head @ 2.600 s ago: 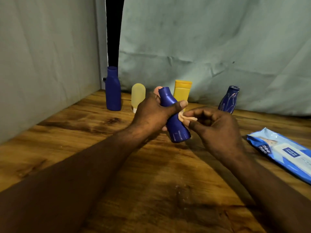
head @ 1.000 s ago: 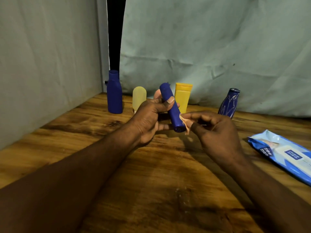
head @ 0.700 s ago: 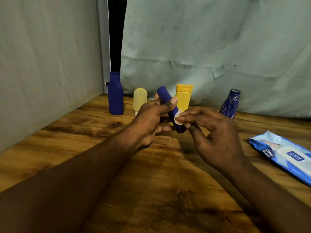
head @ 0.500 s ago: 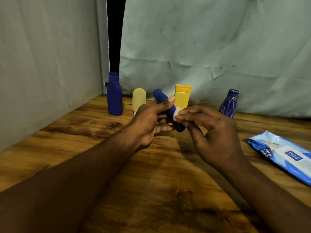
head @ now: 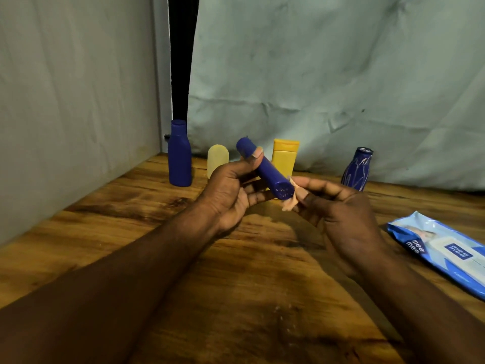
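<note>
Carefully now: the slim blue bottle (head: 267, 172) is held aslant for a wipe of its base, and neither hold looks firm.

My right hand (head: 341, 214) pinches a small scrap of wipe (head: 290, 203) against the bottle's base. My left hand (head: 231, 190) holds the bottle above the surface (head: 262, 271), thumb pressed on top and fingers curled beneath. I have the scrap only at my fingertips, so a hard rub could tear it or pull it free. Push too hard and the bottle could slide out of my left hand into the row just beyond it: tall blue bottle (head: 179, 156), pale rounded bottle (head: 217, 160), yellow tube (head: 284, 158), and a patterned blue bottle (head: 357, 169) beyond my right hand.
</note>
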